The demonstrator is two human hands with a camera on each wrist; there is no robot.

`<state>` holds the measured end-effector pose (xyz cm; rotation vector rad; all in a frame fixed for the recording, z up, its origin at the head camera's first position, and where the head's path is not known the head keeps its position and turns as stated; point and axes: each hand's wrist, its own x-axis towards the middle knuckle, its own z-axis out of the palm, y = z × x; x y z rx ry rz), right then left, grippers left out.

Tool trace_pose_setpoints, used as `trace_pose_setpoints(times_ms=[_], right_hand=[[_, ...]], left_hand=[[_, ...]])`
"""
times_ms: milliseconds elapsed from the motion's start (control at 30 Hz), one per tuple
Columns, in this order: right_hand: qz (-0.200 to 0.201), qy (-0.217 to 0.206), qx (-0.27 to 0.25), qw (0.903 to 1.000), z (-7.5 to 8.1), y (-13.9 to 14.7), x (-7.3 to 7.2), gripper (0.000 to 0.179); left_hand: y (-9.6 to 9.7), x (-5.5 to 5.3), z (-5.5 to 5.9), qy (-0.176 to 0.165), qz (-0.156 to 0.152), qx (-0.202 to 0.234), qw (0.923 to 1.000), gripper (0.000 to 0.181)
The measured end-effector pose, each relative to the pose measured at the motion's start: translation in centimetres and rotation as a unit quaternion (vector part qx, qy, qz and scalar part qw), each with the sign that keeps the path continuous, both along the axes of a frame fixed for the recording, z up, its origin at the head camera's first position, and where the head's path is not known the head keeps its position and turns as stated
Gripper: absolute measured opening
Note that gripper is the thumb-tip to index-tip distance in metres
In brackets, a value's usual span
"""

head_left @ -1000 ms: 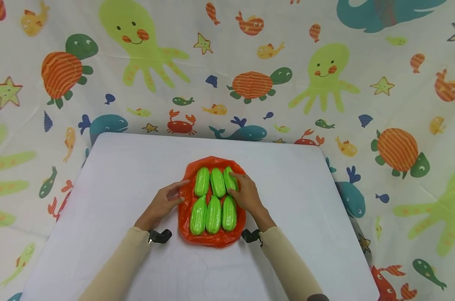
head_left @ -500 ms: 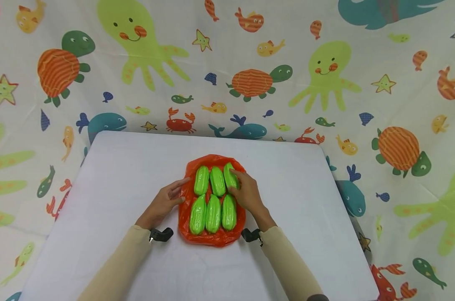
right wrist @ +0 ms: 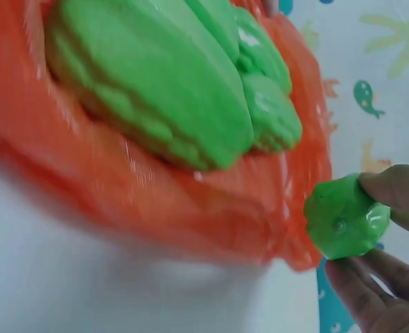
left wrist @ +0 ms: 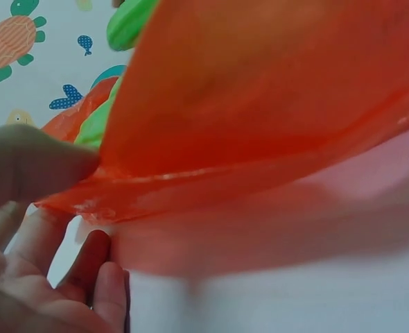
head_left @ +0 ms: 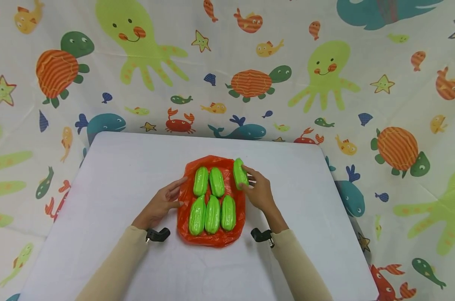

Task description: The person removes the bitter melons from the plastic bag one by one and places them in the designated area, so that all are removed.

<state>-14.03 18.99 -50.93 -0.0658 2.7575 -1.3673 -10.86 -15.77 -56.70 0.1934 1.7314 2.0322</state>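
In the head view my right hand point(head_left: 260, 190) holds a bright green ridged gourd point(head_left: 240, 173) between thumb and fingers, at the right rim of a shallow red plastic bag point(head_left: 212, 240). The right wrist view shows this gourd point(right wrist: 346, 218) end-on, pinched beside the red plastic point(right wrist: 211, 236). My left hand point(head_left: 157, 205) is at the bag's left side. Up close in the left wrist view, the left thumb lies over the edge of the red plastic point(left wrist: 211, 173), with the fingers point(left wrist: 48, 232) below it. Several more green gourds point(head_left: 213, 215) lie in two rows inside the bag.
A white-covered table point(head_left: 306, 251) lies beneath everything. Behind and around it hangs a cloth point(head_left: 219, 50) printed with sea animals. Black wrist cameras point(head_left: 261, 235) sit at both sleeve cuffs.
The right hand has moved to the right with the top right gourd, leaving a gap between it and its neighbour. The left hand has barely moved.
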Motion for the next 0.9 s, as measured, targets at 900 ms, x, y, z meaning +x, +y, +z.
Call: trace_pose_setpoints(times_ms=[900], right_hand=[[-0.079, -0.050, 0.035, 0.9950, -2.9, 6.1, -1.2, 0.067]], left_hand=[[-0.1, 0.3, -0.1, -0.008, -0.005, 0.011, 0.9999, 0.093]])
